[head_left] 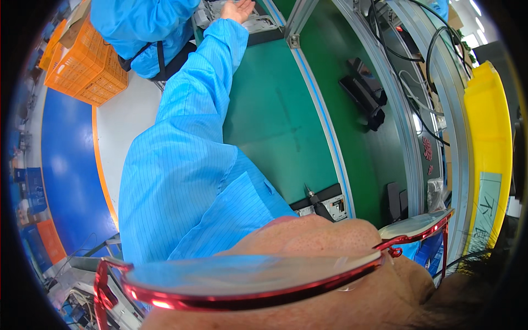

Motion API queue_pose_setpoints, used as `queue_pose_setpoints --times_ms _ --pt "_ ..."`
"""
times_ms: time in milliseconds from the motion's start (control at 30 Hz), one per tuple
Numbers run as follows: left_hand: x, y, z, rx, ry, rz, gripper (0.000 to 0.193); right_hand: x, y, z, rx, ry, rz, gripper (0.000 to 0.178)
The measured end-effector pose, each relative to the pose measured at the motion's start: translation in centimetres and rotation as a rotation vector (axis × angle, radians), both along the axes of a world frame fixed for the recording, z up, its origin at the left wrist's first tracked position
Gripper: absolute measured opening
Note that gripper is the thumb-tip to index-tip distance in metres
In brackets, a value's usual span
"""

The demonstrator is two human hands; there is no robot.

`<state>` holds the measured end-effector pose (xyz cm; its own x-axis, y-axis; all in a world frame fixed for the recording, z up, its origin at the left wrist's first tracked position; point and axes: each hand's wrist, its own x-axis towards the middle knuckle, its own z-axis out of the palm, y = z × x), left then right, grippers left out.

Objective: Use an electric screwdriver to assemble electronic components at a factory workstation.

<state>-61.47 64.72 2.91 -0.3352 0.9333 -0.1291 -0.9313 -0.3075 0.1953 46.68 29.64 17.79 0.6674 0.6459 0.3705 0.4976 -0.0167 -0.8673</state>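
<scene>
Sleeve (181, 126) wrinkles, pinstriped blue — left hand (237, 11) upturned beside angular hardware (261, 23).

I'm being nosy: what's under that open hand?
Silvery parts show beside the left hand. Whatever is right underneath is covered by it, so I can't tell.

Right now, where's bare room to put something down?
The middle of the flat green tabletop, between the striped blue cloth sleeve and the blue-lined silver metal rail. It's crowded at the bottom, by the black pen-shaped tool, and at the top, by the left hand and silver electronic parts.
</scene>
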Motion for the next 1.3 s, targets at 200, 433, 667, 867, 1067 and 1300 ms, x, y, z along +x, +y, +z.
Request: queue_pose_setpoints --times_ms 200,433,667,867,1067,1300 --pt "-10.9 -7.6 -0.6 -0.132 0.199 0.2 0.045 -32.4 9.1 -3.0 -0.175 -0.257 -0.076 0.044" --pt "-14.4 -6.0 -4.3 -0.062 0.2 0.183 0.042 -36.0 9.1 -1.3 -0.23 -0.184 -0.063 0.043" --pt "-11.7 -2.8 -6.8 0.014 0.133 0.114 0.04 -32.7 6.2 3.0 -0.18 -0.203 0.034 0.042" --pt "-12.2 -2.6 -7.4 0.033 0.149 0.113 0.037 -37.6 5.4 4.7 -0.11 -0.264 -0.076 0.041" --pt "-11.8 -1.4 -9.4 0.077 0.215 0.1 0.035 -31.9 7.2 1.8 -0.06 -0.23 -0.201 0.041" --pt "-13.7 -2.2 -8.8 0.18 -0.135 -0.061 0.024 -36.7 8.2 1.5 -0.16 -0.167 -0.223 0.042"
